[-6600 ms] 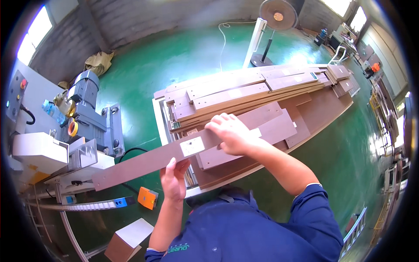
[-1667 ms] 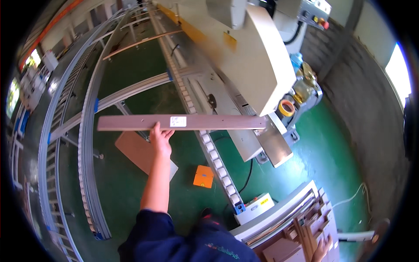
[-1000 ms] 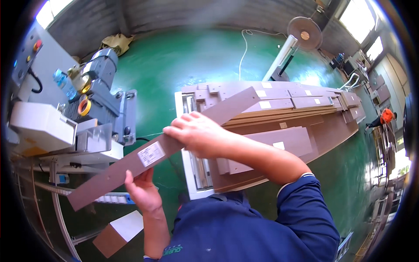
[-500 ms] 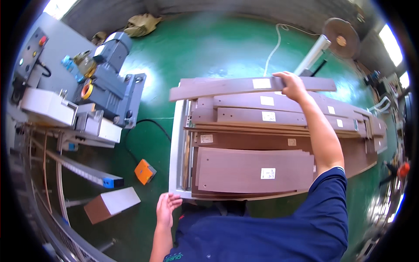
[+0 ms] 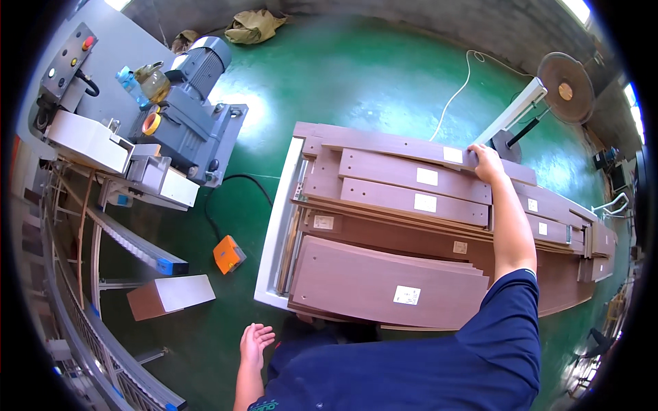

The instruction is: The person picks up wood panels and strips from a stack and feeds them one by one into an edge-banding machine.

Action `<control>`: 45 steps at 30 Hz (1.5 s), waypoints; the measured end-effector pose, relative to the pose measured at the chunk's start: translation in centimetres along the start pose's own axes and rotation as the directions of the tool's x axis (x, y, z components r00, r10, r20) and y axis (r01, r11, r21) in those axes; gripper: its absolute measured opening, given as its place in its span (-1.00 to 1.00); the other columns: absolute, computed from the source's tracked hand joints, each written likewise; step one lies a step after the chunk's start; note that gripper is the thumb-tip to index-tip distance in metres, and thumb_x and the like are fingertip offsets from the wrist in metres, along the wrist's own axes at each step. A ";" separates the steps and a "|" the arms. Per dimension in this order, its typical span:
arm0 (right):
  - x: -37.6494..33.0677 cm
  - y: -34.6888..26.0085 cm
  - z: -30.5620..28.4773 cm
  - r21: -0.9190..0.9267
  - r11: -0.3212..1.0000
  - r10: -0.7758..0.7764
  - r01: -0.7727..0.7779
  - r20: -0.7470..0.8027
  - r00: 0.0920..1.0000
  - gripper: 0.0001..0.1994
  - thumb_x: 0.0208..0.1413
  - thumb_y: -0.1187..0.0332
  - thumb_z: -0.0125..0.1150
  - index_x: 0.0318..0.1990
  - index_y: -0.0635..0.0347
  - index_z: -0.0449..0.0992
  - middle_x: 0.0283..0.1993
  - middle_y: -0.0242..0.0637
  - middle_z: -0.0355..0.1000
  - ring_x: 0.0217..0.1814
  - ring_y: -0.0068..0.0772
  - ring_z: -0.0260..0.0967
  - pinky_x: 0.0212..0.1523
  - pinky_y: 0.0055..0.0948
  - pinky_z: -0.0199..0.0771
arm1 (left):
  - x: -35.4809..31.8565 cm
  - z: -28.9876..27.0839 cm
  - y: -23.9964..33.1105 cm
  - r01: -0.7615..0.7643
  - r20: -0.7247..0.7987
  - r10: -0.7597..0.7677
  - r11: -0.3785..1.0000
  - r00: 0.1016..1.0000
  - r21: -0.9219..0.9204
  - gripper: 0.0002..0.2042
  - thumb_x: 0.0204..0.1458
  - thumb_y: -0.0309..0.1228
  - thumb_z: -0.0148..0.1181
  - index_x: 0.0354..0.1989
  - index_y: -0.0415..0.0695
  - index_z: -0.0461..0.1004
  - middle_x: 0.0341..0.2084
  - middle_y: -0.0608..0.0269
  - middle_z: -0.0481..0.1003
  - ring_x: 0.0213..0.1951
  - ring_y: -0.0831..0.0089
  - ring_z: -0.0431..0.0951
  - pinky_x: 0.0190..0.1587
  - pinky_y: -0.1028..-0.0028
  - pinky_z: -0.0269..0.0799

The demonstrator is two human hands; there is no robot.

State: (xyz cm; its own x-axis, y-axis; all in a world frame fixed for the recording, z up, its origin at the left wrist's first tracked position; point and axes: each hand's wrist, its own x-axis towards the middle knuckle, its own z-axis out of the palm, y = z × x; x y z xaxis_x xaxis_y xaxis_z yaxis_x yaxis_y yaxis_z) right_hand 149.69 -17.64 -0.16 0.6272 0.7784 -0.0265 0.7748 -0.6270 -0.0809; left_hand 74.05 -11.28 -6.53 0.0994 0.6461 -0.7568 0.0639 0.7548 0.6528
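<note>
Out over the far side of the pallet, my right hand (image 5: 488, 164) is closed over the edge of a narrow brown board (image 5: 391, 144) with a white label. That board lies on the farthest row of stacked boards. Two more narrow labelled boards, an upper one (image 5: 384, 165) and a lower one (image 5: 391, 195), lie just nearer to me. Closest to my body is a pile of wide brown panels (image 5: 356, 274), with a hole near one corner. My left hand (image 5: 255, 344) hangs in the air off the pallet's near left corner, fingers stretched out, holding nothing.
Under the boards shows a white frame edge (image 5: 277, 240). An orange box-like device (image 5: 228, 254) and a white-and-brown box (image 5: 175, 296) stand left on the green floor. Beyond them are a grey motor (image 5: 202, 72) and roller conveyor (image 5: 130, 240). A stand with a round disc (image 5: 566, 89) is far right.
My right hand has lowered the narrow board from above the stack onto the far row. My view has shifted a little, and my left hand stays open.
</note>
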 end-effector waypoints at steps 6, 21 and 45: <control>1.9 -0.5 0.5 0.064 0.995 0.072 -0.080 0.120 0.990 -0.58 -0.02 0.34 0.19 0.06 0.04 0.47 0.13 -0.10 0.36 0.22 -0.02 0.25 0.25 -0.22 0.25 | 0.3 0.0 -1.4 0.020 -0.012 -0.020 1.000 1.000 0.006 -0.67 0.27 -0.14 -0.13 -0.12 -0.21 0.32 -0.25 0.00 0.51 -0.26 0.23 0.55 -0.17 0.29 0.48; 1.4 -2.5 4.4 0.051 0.992 0.107 -0.114 0.121 0.987 -0.49 0.12 -0.02 0.09 0.20 -0.07 0.34 0.20 -0.17 0.30 0.31 -0.08 0.14 0.32 -0.16 0.09 | 0.3 -0.6 -1.3 0.002 -0.002 -0.002 1.000 1.000 0.017 -0.67 0.27 -0.15 -0.13 -0.13 -0.20 0.33 -0.26 0.02 0.52 -0.27 0.26 0.56 -0.18 0.32 0.49; 4.2 -7.0 8.9 0.148 0.985 -0.077 0.091 -0.099 0.992 -0.58 0.14 0.26 0.16 0.14 0.18 0.36 0.13 -0.07 0.36 0.23 -0.01 0.22 0.21 -0.14 0.20 | 0.3 -12.9 -1.7 -0.109 -0.230 0.074 0.984 0.970 -0.144 -0.65 0.23 -0.08 -0.05 -0.14 -0.16 0.35 -0.26 0.11 0.53 -0.29 0.32 0.57 -0.21 0.36 0.50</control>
State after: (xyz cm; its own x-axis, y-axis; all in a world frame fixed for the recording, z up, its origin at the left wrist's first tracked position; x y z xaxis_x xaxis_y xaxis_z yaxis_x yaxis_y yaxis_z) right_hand 146.18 -9.74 -8.59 0.5708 0.8174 0.0783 0.8083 -0.5424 -0.2292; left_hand 61.15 -10.88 -8.29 -0.1275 0.7087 -0.6939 -0.0905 0.6884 0.7197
